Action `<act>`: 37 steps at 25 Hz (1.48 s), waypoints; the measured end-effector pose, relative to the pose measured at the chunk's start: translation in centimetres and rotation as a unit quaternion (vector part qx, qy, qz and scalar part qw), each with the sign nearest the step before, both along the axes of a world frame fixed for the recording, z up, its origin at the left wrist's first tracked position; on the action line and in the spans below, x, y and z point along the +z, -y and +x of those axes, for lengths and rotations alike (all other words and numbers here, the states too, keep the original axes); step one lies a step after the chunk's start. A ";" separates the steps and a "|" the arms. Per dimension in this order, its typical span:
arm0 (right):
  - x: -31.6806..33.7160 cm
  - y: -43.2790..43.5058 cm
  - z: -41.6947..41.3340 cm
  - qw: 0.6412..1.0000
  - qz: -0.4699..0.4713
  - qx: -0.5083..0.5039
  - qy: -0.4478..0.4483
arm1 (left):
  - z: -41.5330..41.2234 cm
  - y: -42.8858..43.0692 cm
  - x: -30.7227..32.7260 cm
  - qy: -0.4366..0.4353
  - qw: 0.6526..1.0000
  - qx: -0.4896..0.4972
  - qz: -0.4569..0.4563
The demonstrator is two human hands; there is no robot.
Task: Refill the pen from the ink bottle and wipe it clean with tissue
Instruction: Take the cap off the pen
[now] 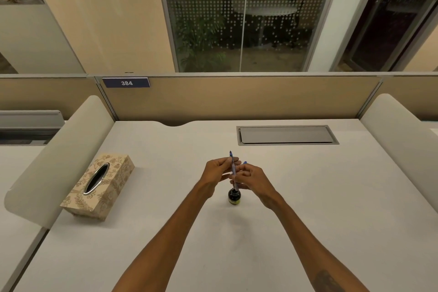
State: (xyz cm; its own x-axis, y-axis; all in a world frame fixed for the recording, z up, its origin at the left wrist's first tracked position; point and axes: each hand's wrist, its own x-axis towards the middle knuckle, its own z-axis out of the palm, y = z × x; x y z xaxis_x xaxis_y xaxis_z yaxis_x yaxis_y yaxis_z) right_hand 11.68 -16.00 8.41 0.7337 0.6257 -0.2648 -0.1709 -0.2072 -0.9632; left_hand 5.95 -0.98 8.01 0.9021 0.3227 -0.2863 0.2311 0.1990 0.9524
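The tissue box [98, 186] sits well to the left on the counter [308, 197], out of quick reach if ink drips. The left hand [216, 173] pinches the upper pen [233, 170], fingers closed on it. The pen stands nearly upright, lower end in the open ink bottle [234, 197]. The right hand [251, 179] grips lower down. A sideways nudge could tip the unheld bottle.

Both forearms are bare and sleeveless, with a dark tattoo [328, 282] on the right one.
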 end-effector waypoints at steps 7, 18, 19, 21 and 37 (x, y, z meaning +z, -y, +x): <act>1.0 -1.3 -0.2 0.998 0.009 0.002 -0.055 | 0.7 0.5 1.2 0.015 0.999 0.010 -0.047; 0.9 -1.1 -0.4 0.980 0.036 -0.119 -0.158 | 1.4 2.2 2.0 0.011 0.997 0.056 -0.055; 0.8 -0.9 -0.5 0.976 0.051 -0.129 -0.171 | 1.4 2.2 1.9 0.010 0.997 0.049 -0.061; 0.5 -0.7 -0.5 0.969 0.088 -0.137 -0.186 | 1.2 2.1 1.9 0.006 0.997 0.044 -0.063; 0.2 -0.8 -0.4 0.941 0.151 -0.135 -0.272 | 1.1 1.8 2.4 -0.003 0.997 0.043 -0.057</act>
State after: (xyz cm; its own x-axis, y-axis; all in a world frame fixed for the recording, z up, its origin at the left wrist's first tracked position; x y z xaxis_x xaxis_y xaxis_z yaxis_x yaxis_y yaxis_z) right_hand 11.25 -15.22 8.65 0.6843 0.5435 -0.4861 -0.6620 0.1835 -0.7267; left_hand 7.04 -2.78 10.43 0.8708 0.3643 -0.3302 0.2136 0.3246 0.9214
